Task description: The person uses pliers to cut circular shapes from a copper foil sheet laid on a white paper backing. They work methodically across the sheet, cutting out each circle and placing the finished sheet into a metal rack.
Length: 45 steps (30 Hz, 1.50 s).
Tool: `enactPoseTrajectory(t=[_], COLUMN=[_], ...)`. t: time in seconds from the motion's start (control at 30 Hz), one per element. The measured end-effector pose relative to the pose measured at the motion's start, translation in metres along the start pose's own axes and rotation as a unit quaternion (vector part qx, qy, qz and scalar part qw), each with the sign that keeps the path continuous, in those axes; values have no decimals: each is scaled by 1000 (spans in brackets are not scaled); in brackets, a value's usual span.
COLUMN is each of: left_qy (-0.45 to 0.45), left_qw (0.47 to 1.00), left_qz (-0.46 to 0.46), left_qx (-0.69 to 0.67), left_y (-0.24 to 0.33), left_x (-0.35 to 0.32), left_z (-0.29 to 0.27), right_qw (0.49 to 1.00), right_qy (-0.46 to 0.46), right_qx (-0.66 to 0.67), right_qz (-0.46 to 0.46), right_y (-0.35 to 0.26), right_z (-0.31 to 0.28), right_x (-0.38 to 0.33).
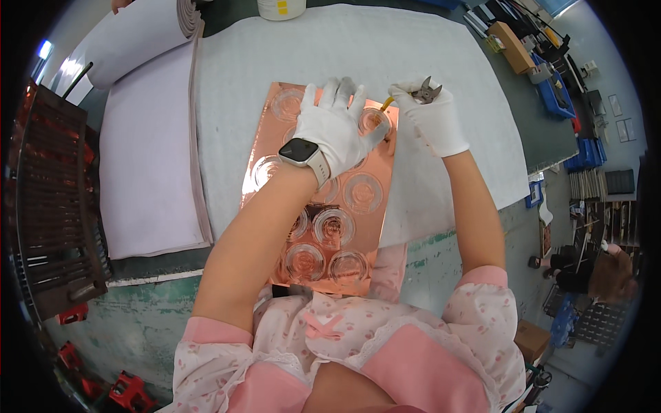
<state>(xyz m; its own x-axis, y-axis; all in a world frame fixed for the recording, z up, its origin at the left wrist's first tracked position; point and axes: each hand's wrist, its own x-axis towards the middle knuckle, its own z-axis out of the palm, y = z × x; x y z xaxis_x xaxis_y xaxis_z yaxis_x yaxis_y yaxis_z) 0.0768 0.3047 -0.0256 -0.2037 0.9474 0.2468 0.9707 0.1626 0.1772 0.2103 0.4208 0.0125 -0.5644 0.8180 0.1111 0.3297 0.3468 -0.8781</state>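
A shiny copper-coloured sheet with several embossed round shapes lies in front of me and reaches over the table's near edge. My left hand, in a white glove, rests flat across its upper part, fingers spread, covering some of the rounds. My right hand, also gloved, is closed around a pair of nippers beside the sheet's upper right edge. Their grey jaws point up and away from the sheet. A slim yellow part, seemingly a handle, sticks out leftward over the upper right round; whether it touches is unclear.
White paper covers the dark green table. At left lies a thick stack of pale sheets, its far end rolled over. A white tub stands at the far edge. Blue bins and a cardboard box are at far right; another person is beyond.
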Motion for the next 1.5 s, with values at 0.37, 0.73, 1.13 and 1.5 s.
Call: enactPoseTrajectory(t=[0.37,0.73,1.13,1.5], left_qy=[10,58,10,-28], left_qw=[1000,952,508,534], left_qz=[-2,72,-447,-397], left_qx=[7,-293,-736,-746], left_y=[2,-7,-7,6], left_x=[1,-59,-313,-288], left_z=[2,-64,-110,-59], right_qw=[997,998,997,988], right_qy=[35,40,67,101], right_qx=[-2,-49,-5,113], right_qz=[76,13,-30,6], right_y=[0,26,41,-13], right_z=[-21,-14,22,-26], right_x=[-13,20,25,-14])
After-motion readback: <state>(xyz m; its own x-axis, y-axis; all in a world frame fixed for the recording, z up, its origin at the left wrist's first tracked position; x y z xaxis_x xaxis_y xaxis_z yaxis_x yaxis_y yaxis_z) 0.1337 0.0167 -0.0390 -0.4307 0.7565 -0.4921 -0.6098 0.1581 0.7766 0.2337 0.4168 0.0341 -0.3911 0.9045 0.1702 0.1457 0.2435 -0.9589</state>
